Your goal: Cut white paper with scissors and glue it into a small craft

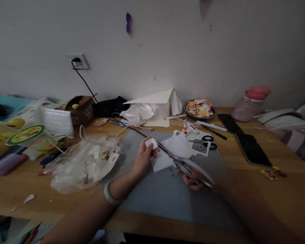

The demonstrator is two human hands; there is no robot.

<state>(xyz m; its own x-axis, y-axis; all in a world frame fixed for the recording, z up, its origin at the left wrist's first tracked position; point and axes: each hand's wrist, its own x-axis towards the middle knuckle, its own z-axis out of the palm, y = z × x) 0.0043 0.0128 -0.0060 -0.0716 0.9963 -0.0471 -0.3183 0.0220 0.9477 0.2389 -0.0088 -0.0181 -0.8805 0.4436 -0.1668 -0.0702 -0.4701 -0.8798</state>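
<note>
Scissors, gripped in the right hand, slant left toward the desk's far edge! Blades point at paper pinched by the left hand.

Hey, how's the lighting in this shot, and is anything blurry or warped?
Head view: dim overall, the wall lighter mid-frame than in the top corners; the left hand better lit than the right hand, whose forearm sinks into shade. Also head view: the bottle leans, probably wide-angle stretch; the stickers look too soft to read.
</note>
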